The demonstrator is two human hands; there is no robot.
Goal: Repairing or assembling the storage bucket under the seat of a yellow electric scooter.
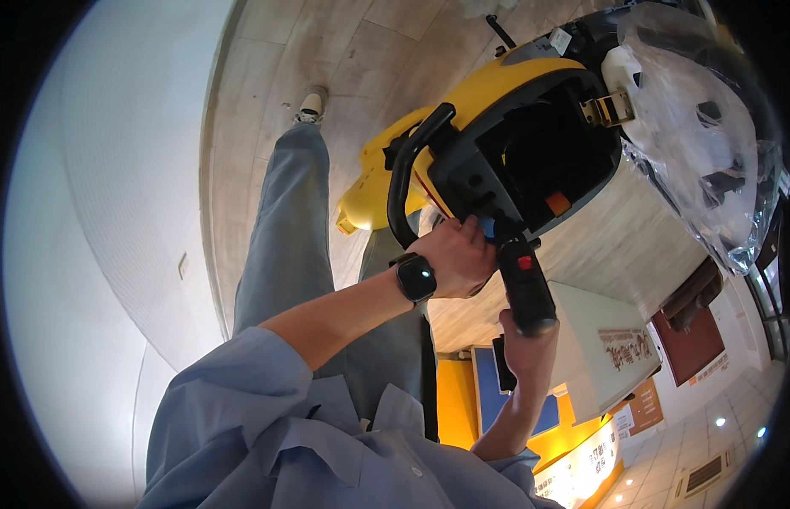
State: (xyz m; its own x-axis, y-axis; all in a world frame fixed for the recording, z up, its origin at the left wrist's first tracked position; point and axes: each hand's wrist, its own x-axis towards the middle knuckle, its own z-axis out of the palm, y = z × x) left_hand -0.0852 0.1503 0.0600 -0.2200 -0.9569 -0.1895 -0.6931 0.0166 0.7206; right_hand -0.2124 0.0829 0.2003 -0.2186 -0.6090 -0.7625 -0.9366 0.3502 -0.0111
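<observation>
Before me stands a yellow scooter [488, 92] with its black storage bay [463, 174] uncovered. My right hand [515, 327] grips a black handheld power tool [528, 293] with a red button; its working end points at the bay's near rim. The tool hides part of that hand. My left hand [454, 259], with a black watch [414, 278] on the wrist, is at the same rim, right beside the tool's front. Its fingers are curled together, and what they hold, if anything, is hidden. A black curved grab bar [398, 182] rises just beyond the left wrist.
The raised seat [700, 127], wrapped in clear plastic, hangs on a brass-coloured hinge [609, 109] at the right. An orange piece [558, 204] shows inside the bay. A white wall [132, 178] runs along the left. My shoe [311, 105] is on the wood-look floor [352, 72].
</observation>
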